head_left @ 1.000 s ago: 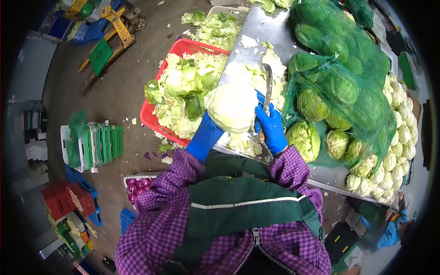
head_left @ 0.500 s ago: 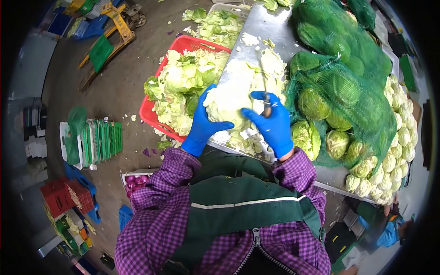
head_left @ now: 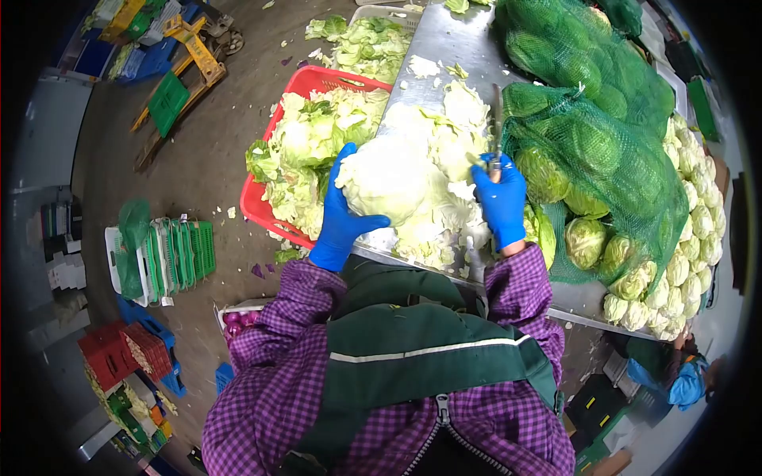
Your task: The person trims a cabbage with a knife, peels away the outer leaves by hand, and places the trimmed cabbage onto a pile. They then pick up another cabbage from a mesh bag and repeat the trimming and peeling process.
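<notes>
A pale, trimmed head of cabbage (head_left: 389,186) is held at the metal table's front edge by my left hand (head_left: 341,222), whose gloved fingers and thumb curve round its left side. To the right of it, my right hand (head_left: 505,205), also in a blue glove, grips the handle of a knife (head_left: 497,127) with the blade pointing away from me. Loose cut leaves (head_left: 429,238) lie between the hands and under the cabbage. A pale piece of leaf (head_left: 460,164) shows beside my right thumb.
A red basket (head_left: 255,202) heaped with leaves stands left of the metal table (head_left: 448,40). Green mesh sacks (head_left: 603,151) of cabbages lie on the right, with stacked pale cabbages (head_left: 698,214) beyond. A person in blue (head_left: 686,385) is at far right.
My right hand has moved right, away from the cabbage, and the knife now points straight ahead near the mesh sack. My left hand has shifted slightly left, still on the cabbage.
</notes>
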Motion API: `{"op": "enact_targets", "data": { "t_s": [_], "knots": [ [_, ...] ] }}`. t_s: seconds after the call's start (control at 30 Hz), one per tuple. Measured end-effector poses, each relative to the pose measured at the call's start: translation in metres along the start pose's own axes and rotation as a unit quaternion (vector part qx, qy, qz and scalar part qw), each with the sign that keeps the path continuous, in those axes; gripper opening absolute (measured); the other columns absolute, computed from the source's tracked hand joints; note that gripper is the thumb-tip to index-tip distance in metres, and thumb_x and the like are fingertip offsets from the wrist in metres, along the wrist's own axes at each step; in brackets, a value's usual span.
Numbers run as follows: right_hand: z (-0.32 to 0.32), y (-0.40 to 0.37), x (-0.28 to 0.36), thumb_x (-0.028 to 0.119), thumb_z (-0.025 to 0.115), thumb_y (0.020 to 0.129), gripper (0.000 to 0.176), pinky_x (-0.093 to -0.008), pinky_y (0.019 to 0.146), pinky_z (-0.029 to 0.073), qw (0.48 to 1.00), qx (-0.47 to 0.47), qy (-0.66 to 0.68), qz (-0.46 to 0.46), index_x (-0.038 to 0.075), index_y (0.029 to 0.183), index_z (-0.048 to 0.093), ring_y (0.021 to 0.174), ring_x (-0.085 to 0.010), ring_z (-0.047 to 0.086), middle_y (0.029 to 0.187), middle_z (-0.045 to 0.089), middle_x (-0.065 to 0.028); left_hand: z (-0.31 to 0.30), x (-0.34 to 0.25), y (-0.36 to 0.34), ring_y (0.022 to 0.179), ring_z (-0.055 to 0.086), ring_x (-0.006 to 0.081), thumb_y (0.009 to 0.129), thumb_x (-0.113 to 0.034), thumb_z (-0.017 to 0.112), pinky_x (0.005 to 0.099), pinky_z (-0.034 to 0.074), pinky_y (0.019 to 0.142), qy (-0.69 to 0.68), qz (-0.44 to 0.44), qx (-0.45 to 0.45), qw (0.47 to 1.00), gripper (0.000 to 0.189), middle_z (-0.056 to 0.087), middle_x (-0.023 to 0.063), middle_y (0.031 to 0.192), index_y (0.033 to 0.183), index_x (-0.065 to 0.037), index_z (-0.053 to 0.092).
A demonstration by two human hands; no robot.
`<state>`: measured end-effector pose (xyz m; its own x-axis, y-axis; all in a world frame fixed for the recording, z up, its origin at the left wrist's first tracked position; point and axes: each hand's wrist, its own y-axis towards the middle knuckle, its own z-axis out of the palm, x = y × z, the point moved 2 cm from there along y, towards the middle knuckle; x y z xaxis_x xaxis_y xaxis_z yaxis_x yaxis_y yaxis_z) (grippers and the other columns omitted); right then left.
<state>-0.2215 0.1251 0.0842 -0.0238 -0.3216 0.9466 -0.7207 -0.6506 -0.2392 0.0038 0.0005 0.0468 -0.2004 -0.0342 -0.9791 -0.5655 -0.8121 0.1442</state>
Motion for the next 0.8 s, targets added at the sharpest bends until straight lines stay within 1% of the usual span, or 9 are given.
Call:
{"op": "enact_targets", "data": {
  "t_s": [0.03, 0.07, 0.1, 0.17, 0.2, 0.43, 0.5, 0.63, 0.8],
  "knots": [
    [-0.005, 0.004, -0.001, 0.009, 0.066, 0.082, 0.025, -0.0246, 0.052, 0.047, 0.999, -0.027, -0.024, 0.001, 0.001, 0.105, 0.061, 0.058, -0.0070, 0.056, 0.072, 0.061, -0.0038, -0.003, 0.001, 0.000, 0.130, 0.038, 0.0255, 0.047, -0.027, 0.094, 0.0405, 0.032, 0.109, -0.001, -0.001, 0.001, 1.000, 0.121, 0.037, 0.0122, 0.141, 0.143, -0.003, 0.025],
    [-0.008, 0.003, -0.002, 0.011, 0.070, 0.081, 0.033, -0.0258, 0.063, 0.051, 1.000, -0.006, -0.019, 0.024, 0.000, 0.111, 0.060, 0.071, -0.0102, 0.062, 0.086, 0.066, -0.0082, -0.004, 0.001, 0.001, 0.131, 0.037, 0.0256, 0.047, -0.028, 0.094, 0.0406, 0.031, 0.110, -0.012, -0.011, 0.010, 1.000, 0.121, 0.037, 0.0126, 0.142, 0.143, -0.003, 0.025],
    [-0.004, 0.001, 0.002, 0.011, 0.070, 0.081, 0.033, -0.0258, 0.063, 0.051, 1.000, -0.006, -0.019, 0.024, 0.000, 0.111, 0.060, 0.071, -0.0102, 0.062, 0.086, 0.066, -0.0082, -0.004, 0.001, 0.001, 0.132, 0.035, 0.0257, 0.046, -0.030, 0.094, 0.0406, 0.029, 0.111, -0.023, -0.022, 0.019, 0.999, 0.122, 0.036, 0.0129, 0.143, 0.143, -0.003, 0.025],
    [0.017, -0.011, 0.015, 0.017, 0.074, 0.079, 0.042, -0.0292, 0.080, 0.050, 0.994, 0.046, -0.015, -0.093, 0.000, 0.115, 0.059, 0.090, -0.0152, 0.063, 0.104, 0.066, -0.0116, 0.004, -0.010, 0.003, 0.133, 0.035, 0.0259, 0.046, -0.029, 0.094, 0.0407, 0.029, 0.111, -0.009, -0.022, 0.035, 0.999, 0.121, 0.035, 0.0133, 0.143, 0.143, -0.003, 0.026],
    [0.022, -0.016, 0.031, 0.024, 0.076, 0.078, 0.050, -0.0319, 0.092, 0.046, 0.994, 0.100, -0.039, -0.034, 0.000, 0.118, 0.059, 0.104, -0.0187, 0.060, 0.115, 0.063, -0.0133, 0.008, -0.014, 0.006, 0.134, 0.034, 0.0261, 0.047, -0.028, 0.094, 0.0407, 0.028, 0.111, 0.004, -0.017, 0.050, 0.999, 0.120, 0.035, 0.0136, 0.143, 0.143, -0.003, 0.026],
    [0.034, -0.008, 0.033, 0.027, 0.076, 0.075, 0.041, -0.0325, 0.076, 0.050, 0.980, 0.153, -0.108, -0.075, 0.001, 0.105, 0.063, 0.084, -0.0199, 0.065, 0.095, 0.068, -0.0122, 0.003, -0.018, 0.008, 0.133, 0.034, 0.0279, 0.043, -0.026, 0.095, 0.0419, 0.029, 0.111, 0.167, 0.090, 0.090, 0.978, 0.120, 0.031, 0.0143, 0.146, 0.141, -0.006, 0.030],
    [0.036, -0.004, 0.020, 0.024, 0.075, 0.076, 0.037, -0.0324, 0.070, 0.051, 0.984, 0.153, -0.080, -0.047, 0.001, 0.101, 0.063, 0.074, -0.0193, 0.065, 0.087, 0.068, -0.0116, 0.005, -0.019, 0.008, 0.134, 0.033, 0.0284, 0.044, -0.026, 0.094, 0.0418, 0.029, 0.111, 0.171, 0.089, 0.097, 0.976, 0.118, 0.030, 0.0147, 0.146, 0.140, -0.006, 0.030],
    [0.035, -0.008, 0.026, 0.021, 0.073, 0.077, 0.032, -0.0314, 0.068, 0.051, 0.984, 0.155, -0.077, -0.033, -0.001, 0.098, 0.063, 0.069, -0.0170, 0.063, 0.081, 0.067, -0.0097, 0.007, -0.019, 0.007, 0.134, 0.033, 0.0281, 0.044, -0.026, 0.094, 0.0416, 0.029, 0.111, 0.190, 0.101, 0.100, 0.972, 0.118, 0.030, 0.0149, 0.146, 0.140, -0.006, 0.030],
    [0.035, -0.012, 0.036, 0.014, 0.070, 0.079, 0.023, -0.0250, 0.058, 0.049, 0.983, 0.171, 0.035, 0.054, -0.002, 0.093, 0.062, 0.066, -0.0105, 0.058, 0.078, 0.063, -0.0058, 0.010, -0.017, 0.008, 0.134, 0.032, 0.0279, 0.044, -0.025, 0.094, 0.0415, 0.029, 0.111, 0.181, 0.101, 0.085, 0.975, 0.118, 0.030, 0.0148, 0.146, 0.141, -0.007, 0.030]
  ]
}}
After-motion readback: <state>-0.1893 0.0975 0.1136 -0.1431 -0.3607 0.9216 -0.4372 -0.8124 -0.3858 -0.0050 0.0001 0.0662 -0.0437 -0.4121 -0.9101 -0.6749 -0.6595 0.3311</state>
